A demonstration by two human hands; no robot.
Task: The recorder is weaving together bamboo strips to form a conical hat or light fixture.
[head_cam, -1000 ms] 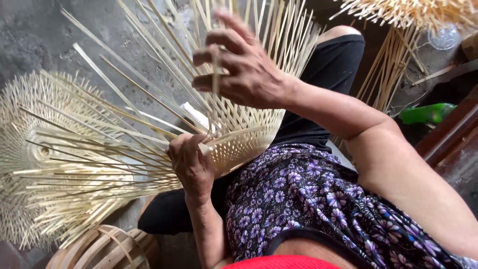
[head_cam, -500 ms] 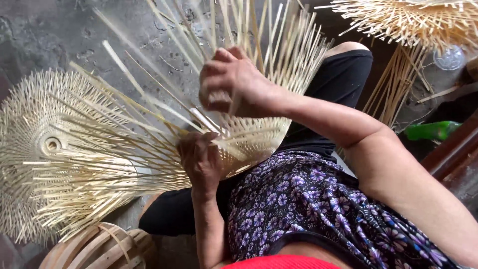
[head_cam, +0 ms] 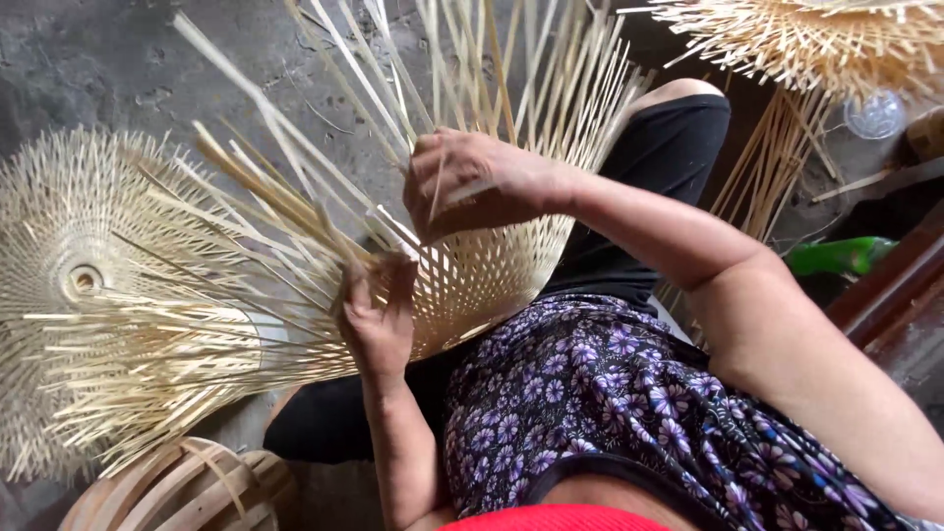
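Pinched between the curled fingers of the right hand (head_cam: 472, 182) is one flat pale bamboo strip (head_cam: 470, 193), while the left hand (head_cam: 379, 320) closes around a bundle of loose strip ends at the rim of the half-woven pale bamboo basket (head_cam: 492, 275), which rests on the person's lap against the black trousers (head_cam: 669, 157). Sound weaving here appears to call for firm, even tension on the working strip, seated tight against the finished lattice, with the left hand keeping the uprights spread. Count: three other woven bamboo pieces, namely one round splayed disc on the floor at left (head_cam: 79, 285), one at top right (head_cam: 816, 39) and one domed wooden frame (head_cam: 177, 487) below; one green bottle (head_cam: 836, 256).
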